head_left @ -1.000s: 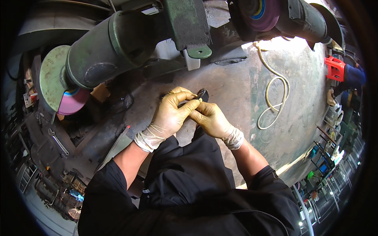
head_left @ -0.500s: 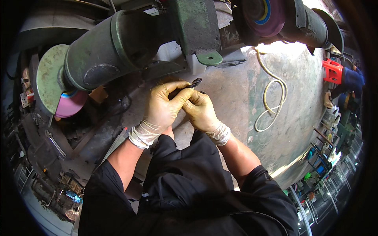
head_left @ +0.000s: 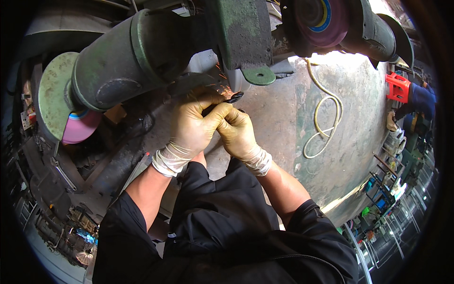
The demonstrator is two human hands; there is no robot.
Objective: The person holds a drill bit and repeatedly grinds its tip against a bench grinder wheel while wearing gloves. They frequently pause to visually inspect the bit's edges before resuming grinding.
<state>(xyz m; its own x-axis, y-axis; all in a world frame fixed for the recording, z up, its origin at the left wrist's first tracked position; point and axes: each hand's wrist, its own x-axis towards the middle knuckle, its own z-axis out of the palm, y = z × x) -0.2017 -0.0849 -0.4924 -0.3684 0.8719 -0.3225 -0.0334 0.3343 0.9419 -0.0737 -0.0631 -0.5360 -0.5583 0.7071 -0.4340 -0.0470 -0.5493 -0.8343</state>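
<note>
Both my hands, in yellowed white gloves, are closed together around a dark drill bit (head_left: 235, 97). Its fluted end sticks out above the thumbs. My left hand (head_left: 195, 120) pinches it from the left. My right hand (head_left: 239, 135) presses in from the right, its fingers curled against the left hand's. Orange sparks (head_left: 224, 90) fly up just above the fingers, beside a pale grinding wheel (head_left: 236, 79) under the green guard (head_left: 243, 35). The fingers hide the bit's lower part and the exact contact spot.
Overhead runs a green bench grinder body (head_left: 116, 64), with a pink wheel (head_left: 81, 128) at left and another pink wheel (head_left: 326, 21) at upper right. A pale hose (head_left: 338, 106) loops on the floor. A wrench (head_left: 63, 173) lies at left. A red stool (head_left: 398, 87) stands far right, near a person in blue.
Sparks have appeared above my fingers, where none showed before. My hands keep their grip on the drill bit and have hardly moved. The whole view has shifted slightly.
</note>
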